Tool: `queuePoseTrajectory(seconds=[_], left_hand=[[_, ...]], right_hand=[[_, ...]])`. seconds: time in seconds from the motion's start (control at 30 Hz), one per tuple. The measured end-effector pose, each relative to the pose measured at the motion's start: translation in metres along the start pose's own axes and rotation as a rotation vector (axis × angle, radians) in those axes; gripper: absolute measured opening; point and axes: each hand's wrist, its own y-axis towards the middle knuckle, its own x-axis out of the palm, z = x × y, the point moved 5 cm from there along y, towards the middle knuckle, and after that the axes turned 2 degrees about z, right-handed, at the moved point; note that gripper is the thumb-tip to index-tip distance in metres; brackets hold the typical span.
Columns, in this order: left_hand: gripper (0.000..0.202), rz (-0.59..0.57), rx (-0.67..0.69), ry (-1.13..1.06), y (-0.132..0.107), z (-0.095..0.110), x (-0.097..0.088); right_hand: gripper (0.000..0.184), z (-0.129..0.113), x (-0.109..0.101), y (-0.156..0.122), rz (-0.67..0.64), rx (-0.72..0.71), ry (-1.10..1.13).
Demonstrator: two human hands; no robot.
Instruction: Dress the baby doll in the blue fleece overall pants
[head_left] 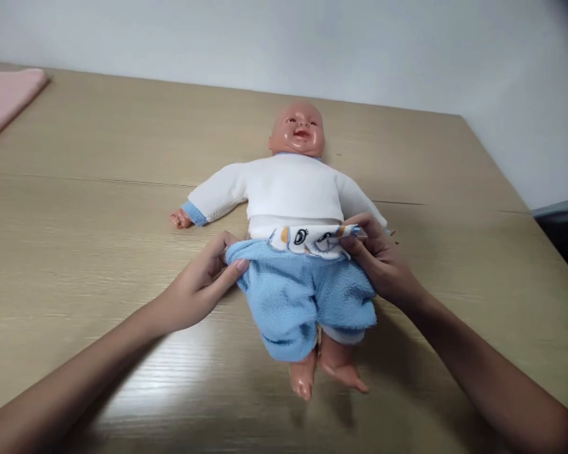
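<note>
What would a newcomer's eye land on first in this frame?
A baby doll in a white top lies face up in the middle of the wooden table. The left hand and right hand grip the waistband of its blue trousers from either side, with a printed cloth showing at the waist. A pink cloth lies at the far left corner.
</note>
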Motion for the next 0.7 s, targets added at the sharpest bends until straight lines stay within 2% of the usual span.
queuePoseTrajectory(seconds=[0.07, 0.13, 0.23, 0.33, 0.43, 0.57, 0.7], left_hand=[[0.025, 0.11, 0.017, -0.011, 0.01, -0.007, -0.003], [0.024, 0.205, 0.098, 0.048, 0.018, -0.008, -0.007], [0.026, 0.256, 0.207, 0.097, 0.029, -0.007, -0.01], [0.039, 0.288, 0.122, 0.049, 0.044, -0.014, -0.013], [0.054, 0.351, 0.062, 0.029, 0.064, -0.021, -0.017], [0.059, 0.299, 0.057, -0.077, 0.089, -0.021, -0.016], [0.05, 0.094, 0.037, -0.082, 0.09, -0.016, -0.022]], right_hand=[[0.046, -0.001, 0.002, 0.005, 0.023, -0.024, -0.04], [0.046, -0.005, 0.001, 0.008, 0.044, -0.077, -0.128], [0.046, -0.007, 0.001, 0.011, 0.062, -0.104, -0.186], [0.046, -0.005, 0.003, 0.019, 0.171, -0.111, -0.12], [0.051, 0.003, 0.011, 0.033, 0.22, -0.012, 0.028], [0.054, 0.008, 0.017, 0.046, 0.162, 0.128, 0.184], [0.029, 0.014, -0.001, 0.039, 0.034, 0.143, 0.198]])
